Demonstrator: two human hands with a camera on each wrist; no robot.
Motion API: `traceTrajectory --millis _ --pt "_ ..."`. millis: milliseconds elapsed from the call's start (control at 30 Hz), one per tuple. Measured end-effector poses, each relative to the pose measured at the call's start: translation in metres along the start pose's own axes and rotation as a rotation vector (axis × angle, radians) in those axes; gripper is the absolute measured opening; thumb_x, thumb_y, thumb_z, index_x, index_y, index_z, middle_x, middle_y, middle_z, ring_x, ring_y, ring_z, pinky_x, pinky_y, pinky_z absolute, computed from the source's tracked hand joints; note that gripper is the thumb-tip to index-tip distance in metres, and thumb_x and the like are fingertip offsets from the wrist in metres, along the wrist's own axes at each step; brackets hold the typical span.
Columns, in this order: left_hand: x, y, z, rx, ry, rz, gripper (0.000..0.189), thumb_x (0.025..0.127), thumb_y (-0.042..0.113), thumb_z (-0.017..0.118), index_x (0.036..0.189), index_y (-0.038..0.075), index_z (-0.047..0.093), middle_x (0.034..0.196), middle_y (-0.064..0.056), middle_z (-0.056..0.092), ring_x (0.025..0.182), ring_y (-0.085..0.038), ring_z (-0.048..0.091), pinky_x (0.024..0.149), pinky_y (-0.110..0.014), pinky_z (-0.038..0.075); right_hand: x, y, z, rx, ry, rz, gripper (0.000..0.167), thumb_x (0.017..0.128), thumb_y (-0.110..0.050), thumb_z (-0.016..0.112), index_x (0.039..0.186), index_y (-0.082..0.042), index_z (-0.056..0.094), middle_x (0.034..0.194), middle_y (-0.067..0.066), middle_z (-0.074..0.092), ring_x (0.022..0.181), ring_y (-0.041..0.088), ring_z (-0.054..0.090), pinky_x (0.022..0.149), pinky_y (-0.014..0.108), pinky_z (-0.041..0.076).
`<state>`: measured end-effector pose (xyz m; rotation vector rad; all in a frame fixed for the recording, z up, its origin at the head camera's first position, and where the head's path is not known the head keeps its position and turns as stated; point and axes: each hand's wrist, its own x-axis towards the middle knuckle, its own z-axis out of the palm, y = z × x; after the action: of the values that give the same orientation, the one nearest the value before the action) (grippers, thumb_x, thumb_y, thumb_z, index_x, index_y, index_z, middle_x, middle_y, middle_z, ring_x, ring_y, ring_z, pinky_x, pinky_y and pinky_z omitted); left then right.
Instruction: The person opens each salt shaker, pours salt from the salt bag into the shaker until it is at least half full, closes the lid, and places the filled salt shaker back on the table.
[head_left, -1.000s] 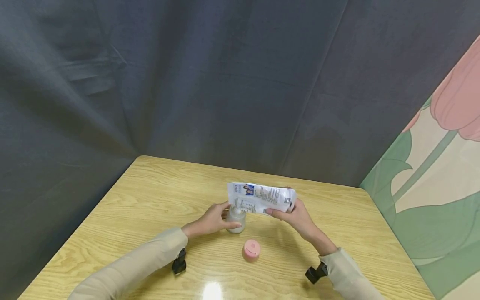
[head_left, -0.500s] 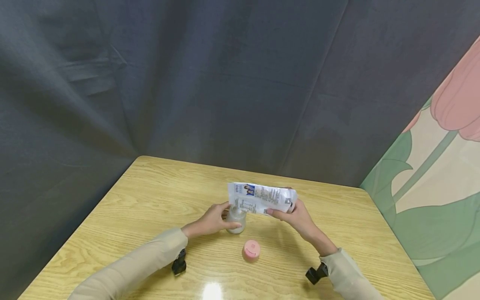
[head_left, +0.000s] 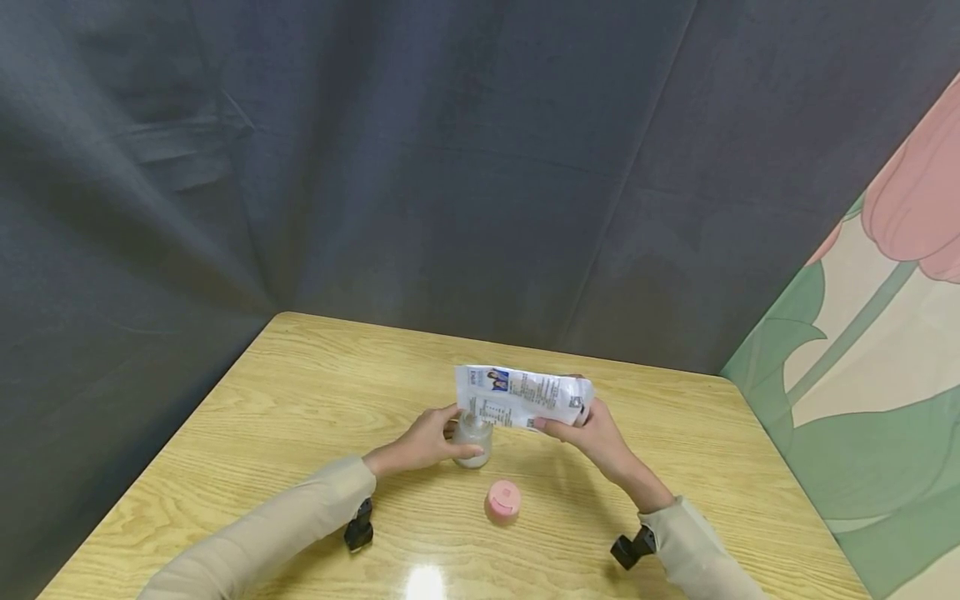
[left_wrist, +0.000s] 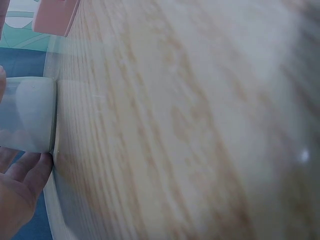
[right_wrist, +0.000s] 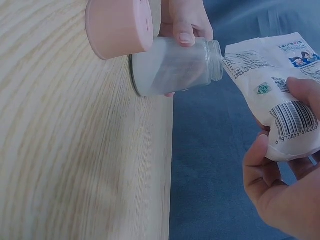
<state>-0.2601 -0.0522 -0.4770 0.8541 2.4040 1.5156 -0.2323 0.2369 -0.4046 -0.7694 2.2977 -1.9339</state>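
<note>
White, printed packaging marks the bag, which we find tilted in the right hand; the fingers there are curled about its right end, thumb on the near face. Its left end hangs over the mouth of a clear jar. In the right wrist view we note one bag corner right at the rim; whether it touches we cannot tell.

The jar stands upright on the table. The left hand holds it from the left, fingers on the far side and thumb on the near. We see whitish contents in the jar but cannot read their level exactly. A pink cap lies near and slightly right of the jar, apart from it.

Compared with half a second ago, we record no clear shift of hands, bag, jar or cap. In our judgement, this steadiness suggests a pour under way, not finished.
</note>
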Motion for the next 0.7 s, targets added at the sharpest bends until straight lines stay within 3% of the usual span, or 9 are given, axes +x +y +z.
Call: traceTrajectory --millis 167,400,567,700 --pt "-0.0007 0.0034 -0.0013 0.006 -0.002 -0.007 0.064 0.086 0.031 0.079 0.139 0.007 0.052 0.127 -0.006 0.064 0.113 -0.02 0.063 0.095 -0.03 0.051 -0.0005 -0.001 -0.0001 -0.026 0.013 -0.003 0.051 0.087 0.001 0.074 0.132 -0.007 0.051 0.126 0.012 0.065 0.104 0.024 0.067 0.065 0.028 0.053" --pt "-0.0016 0.0071 -0.0019 0.01 -0.005 -0.024 0.063 0.087 0.028 0.079 0.14 0.008 0.051 0.129 -0.006 0.063 0.115 -0.02 0.062 0.096 -0.03 0.05 -0.0006 -0.0024 0.0003 -0.016 0.017 0.009 0.051 0.087 -0.001 0.075 0.131 -0.007 0.051 0.127 0.013 0.064 0.108 0.025 0.066 0.074 0.031 0.057" --pt "-0.0015 0.007 -0.001 0.021 -0.004 -0.03 0.063 0.087 0.03 0.079 0.139 0.006 0.052 0.128 -0.007 0.063 0.114 -0.021 0.062 0.096 -0.03 0.051 -0.0005 -0.0018 0.0001 -0.034 0.022 0.011 0.051 0.087 -0.001 0.075 0.132 -0.008 0.052 0.126 0.013 0.065 0.106 0.024 0.067 0.068 0.03 0.055" --pt "-0.0011 0.0076 -0.0006 0.043 -0.005 -0.023 0.062 0.086 0.031 0.079 0.137 0.006 0.053 0.125 -0.006 0.064 0.113 -0.021 0.063 0.094 -0.031 0.052 0.0 -0.0021 0.0005 -0.021 0.017 0.014 0.051 0.087 -0.001 0.075 0.132 -0.008 0.052 0.127 0.014 0.064 0.109 0.025 0.066 0.075 0.033 0.058"
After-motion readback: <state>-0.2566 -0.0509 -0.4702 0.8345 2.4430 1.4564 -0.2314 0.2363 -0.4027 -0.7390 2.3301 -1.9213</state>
